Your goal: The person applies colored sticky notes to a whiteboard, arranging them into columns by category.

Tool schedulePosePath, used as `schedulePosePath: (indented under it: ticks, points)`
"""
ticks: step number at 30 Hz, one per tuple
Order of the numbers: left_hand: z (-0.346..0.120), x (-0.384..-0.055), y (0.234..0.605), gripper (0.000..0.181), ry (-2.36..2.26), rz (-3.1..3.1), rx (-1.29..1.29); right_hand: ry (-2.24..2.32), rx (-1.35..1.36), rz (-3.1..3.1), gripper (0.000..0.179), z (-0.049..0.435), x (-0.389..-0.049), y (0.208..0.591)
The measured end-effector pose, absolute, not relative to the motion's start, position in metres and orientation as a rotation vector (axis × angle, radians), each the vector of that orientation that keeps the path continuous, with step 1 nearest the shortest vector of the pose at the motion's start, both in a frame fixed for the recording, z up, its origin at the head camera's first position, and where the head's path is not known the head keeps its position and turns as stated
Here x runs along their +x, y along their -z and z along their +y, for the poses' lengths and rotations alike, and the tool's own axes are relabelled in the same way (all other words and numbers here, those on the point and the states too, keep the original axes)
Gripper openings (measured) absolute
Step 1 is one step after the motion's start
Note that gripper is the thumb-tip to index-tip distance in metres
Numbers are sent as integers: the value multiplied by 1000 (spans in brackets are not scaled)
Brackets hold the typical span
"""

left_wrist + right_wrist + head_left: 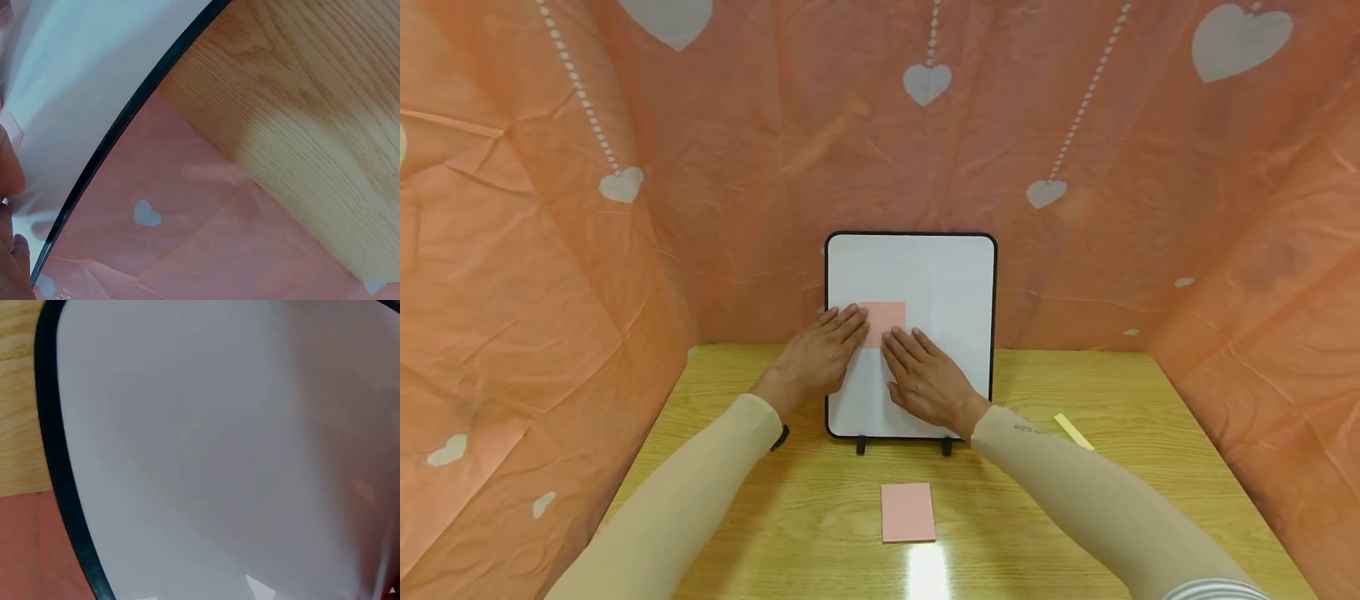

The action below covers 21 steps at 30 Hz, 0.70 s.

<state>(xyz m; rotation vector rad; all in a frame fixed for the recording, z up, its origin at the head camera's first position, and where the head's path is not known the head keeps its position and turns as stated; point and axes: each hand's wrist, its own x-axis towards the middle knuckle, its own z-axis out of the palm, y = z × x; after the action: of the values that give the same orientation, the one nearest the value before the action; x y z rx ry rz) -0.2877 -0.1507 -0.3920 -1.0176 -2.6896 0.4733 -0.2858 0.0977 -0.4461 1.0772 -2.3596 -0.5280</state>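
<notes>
- Nearest the camera are two long tan sleeves (pixel 677 508), one on each arm. The right one has a grey and white striped cuff (pixel 1213 590) at its near end, and some dark writing (pixel 1032 430) on it, too small to read.
- A small black thing (pixel 780 438) shows by the left wrist.
- A pink sticky note pad (pixel 908 512) lies on the wooden table (pixel 820 533), in the near middle, with a bright shine just nearer than it.
- Farther off, a whiteboard (pixel 951 287) with a black rim (pixel 994 317) stands up on little black feet (pixel 861 446).
- A pink sticky note (pixel 886 321) is flat on the board, left of its middle.
- The left hand (pixel 816 354) has its fingers out straight, with the tips touching the note's left side.
- The right hand (pixel 931 382) has straight fingers too, with the tips on the note's near right corner. The two hands are apart, with part of the note showing between them.
- A yellow paper strip (pixel 1073 432) lies slanted on the table, right of the board and just beyond the right sleeve.
- Orange-pink cloth (pixel 737 275) with white hearts (pixel 927 84) hangs at the far side, the left and the right.
</notes>
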Motion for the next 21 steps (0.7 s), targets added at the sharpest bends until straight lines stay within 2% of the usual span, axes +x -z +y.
schedulePosePath:
  ticks: [5, 12, 21]
  points:
    - [-146, -291, 392, 57, -475, -2655, -1024, 524, 1066, -2334, 64, 98, -285, 448]
    - [-141, -293, 391, 57, -468, -2663, -1013, 375, 1003, -2248, 51, 93, -296, 431]
    - [-142, -294, 389, 59, -399, -2682, -1033, 368, 965, -2411, 60, 85, -308, 410]
